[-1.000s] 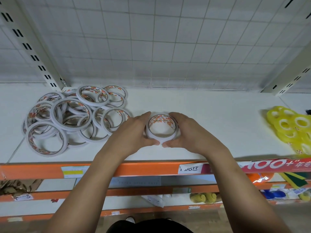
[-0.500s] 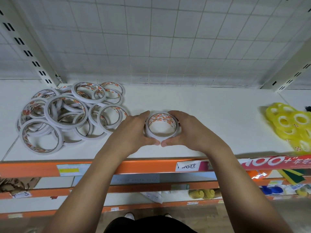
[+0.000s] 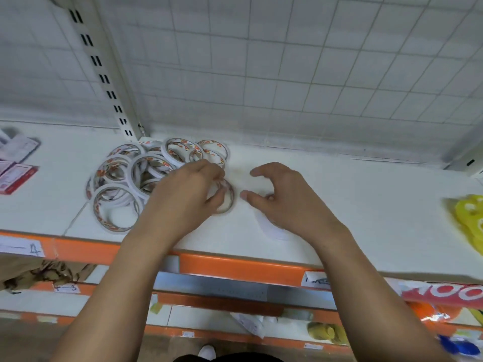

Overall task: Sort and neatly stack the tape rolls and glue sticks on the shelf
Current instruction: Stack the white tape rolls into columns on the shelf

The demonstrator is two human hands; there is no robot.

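Note:
A loose pile of white double-sided tape rolls (image 3: 122, 178) lies at the back left of the white shelf (image 3: 366, 205). My left hand (image 3: 188, 197) is at the pile's right edge, its fingers curled round one thin tape roll (image 3: 228, 198). My right hand (image 3: 285, 199) hovers just to the right with its fingers spread and curved, holding nothing. A blurred white stack of tape rolls (image 3: 275, 229) shows under its wrist, mostly hidden. No glue sticks can be made out.
Yellow tape rolls (image 3: 470, 218) lie at the shelf's far right. Red and white boxes (image 3: 15, 176) sit at the far left. An orange rail (image 3: 235, 267) runs along the shelf's front edge, a slotted upright (image 3: 104, 77) stands behind the pile, and lower shelves hold mixed goods.
Both hands have let go of the small stack they were squaring. My left hand moved left to the pile and took one roll. My right hand lifted off, and the view swung left.

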